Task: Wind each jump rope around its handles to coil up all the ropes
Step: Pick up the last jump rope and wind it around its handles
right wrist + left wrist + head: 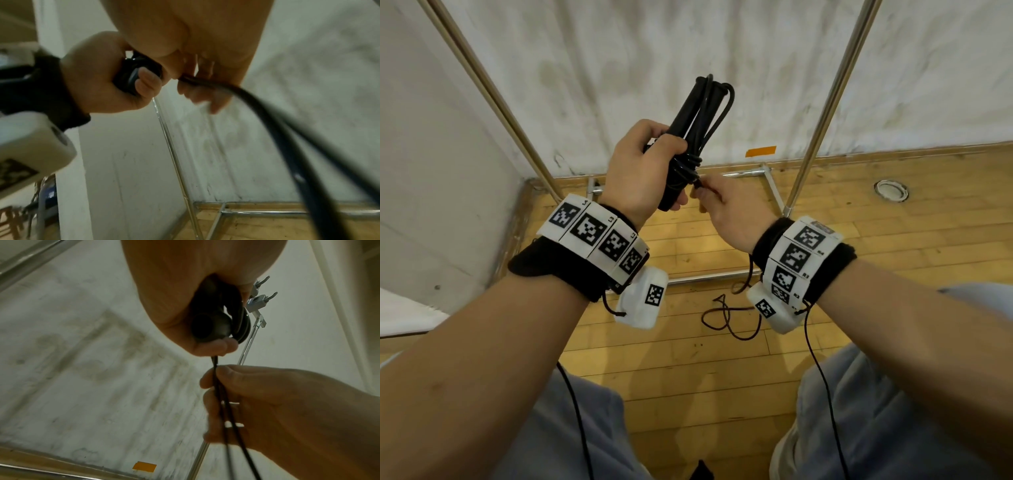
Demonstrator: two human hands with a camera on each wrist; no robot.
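The left hand (643,168) is gripping a black jump rope bundle (693,137) in front of the person, above the wooden floor (859,222). Its fingers (671,144) are curling tightly round the two handles (688,113), which are lying side by side and pointing up and away toward the white wall (688,41). Loops of the cord are running lengthwise along the handles, and a few turns are crossing them just below the thumb. In the left wrist view the round butt end of one handle (211,327) is sticking out below the curled fingers (213,347).

The right hand (726,209) is sitting just beside the bundle's lower end, its thumb and fingers (703,197) pinching the black cord (697,183) where it is leaving the wrapped turns. The left wrist view is showing two strands (222,402) passing through this pinch and hanging down past the palm. In the right wrist view the cord (287,146) is sweeping down and to the right, blurred.

The loose remainder of the cord (729,315) is trailing on the floor between the forearms, lying in a slack curl. A metal frame (818,137) is standing on the floor against the wall, and an orange tape strip (760,150) is stuck low on the wall. Both wrists are wearing black bands with white marker blocks (592,233).
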